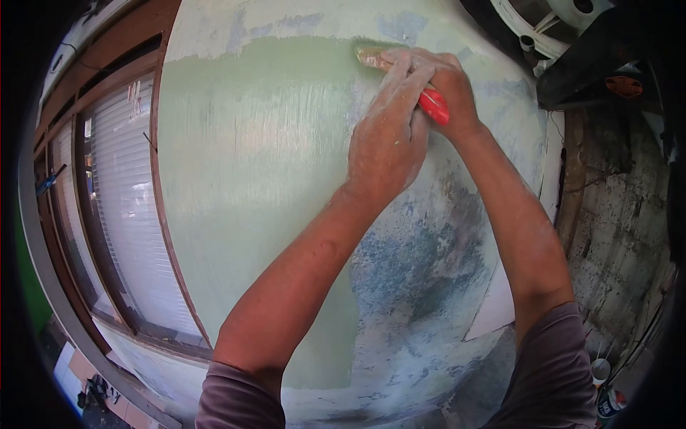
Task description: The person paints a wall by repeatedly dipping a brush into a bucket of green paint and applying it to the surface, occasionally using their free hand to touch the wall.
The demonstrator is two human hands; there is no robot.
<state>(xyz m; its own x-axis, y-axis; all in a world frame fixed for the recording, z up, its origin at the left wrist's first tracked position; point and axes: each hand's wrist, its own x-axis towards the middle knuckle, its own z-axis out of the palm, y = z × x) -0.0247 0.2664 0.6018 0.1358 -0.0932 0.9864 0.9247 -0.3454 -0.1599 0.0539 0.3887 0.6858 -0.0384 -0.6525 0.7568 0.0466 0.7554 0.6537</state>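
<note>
Both my hands are raised to the upper middle of a wall point(257, 171), at the edge of its fresh, wet-looking green paint. My right hand point(450, 89) is closed round a paintbrush point(434, 106) with a red handle end. The bristles touch the wall at the top edge of the green area. My left hand point(391, 132) lies against the brush and the right hand, its fingers together over the brush's middle. White dust or paint coats the fingers of both hands. Right of the green area the wall is patchy, with blue-grey stains.
A brown-framed window point(136, 193) with louvred glass is on the left. At the upper right hang a white wheel point(550, 21) and dark parts. A rough block wall point(614, 222) stands at the right, with a white cup point(600, 369) and a can point(611, 402) low down.
</note>
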